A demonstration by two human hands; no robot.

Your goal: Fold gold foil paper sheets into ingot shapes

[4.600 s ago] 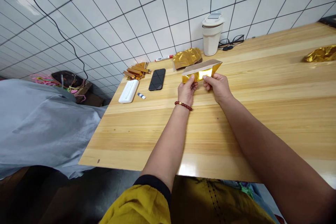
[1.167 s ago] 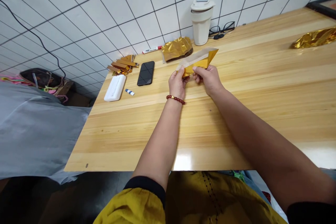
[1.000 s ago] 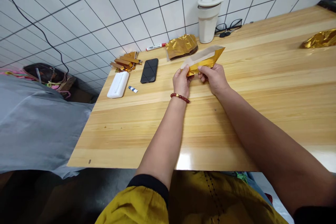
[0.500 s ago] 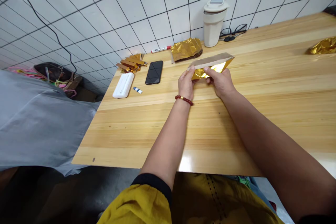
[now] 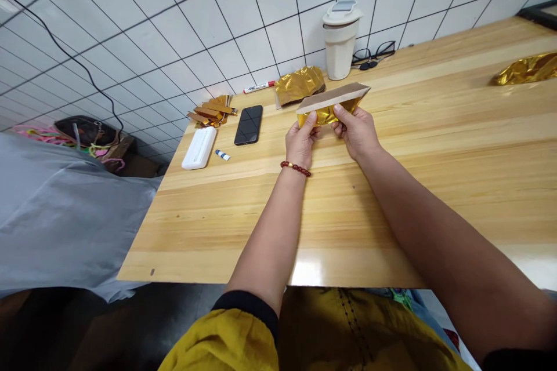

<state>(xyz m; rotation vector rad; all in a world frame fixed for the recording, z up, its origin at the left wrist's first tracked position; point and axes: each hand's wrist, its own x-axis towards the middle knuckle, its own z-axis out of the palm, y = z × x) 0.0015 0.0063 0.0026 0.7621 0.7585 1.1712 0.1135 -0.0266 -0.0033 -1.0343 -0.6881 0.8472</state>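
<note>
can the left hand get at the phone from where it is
Probably yes: nothing visible stands between the left hand and the phone, though that hand is holding the gold sheet.

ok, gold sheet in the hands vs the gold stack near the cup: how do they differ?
Pose: the gold sheet is held between left hand and right hand; the gold stack lies on the table.
Look: the sheet shows a dull band above its gold part; the stack's top is mostly gold.
Shape: the sheet is folded long and narrow; the stack looks broader.
Shared: shiny gold surfaces.
</note>
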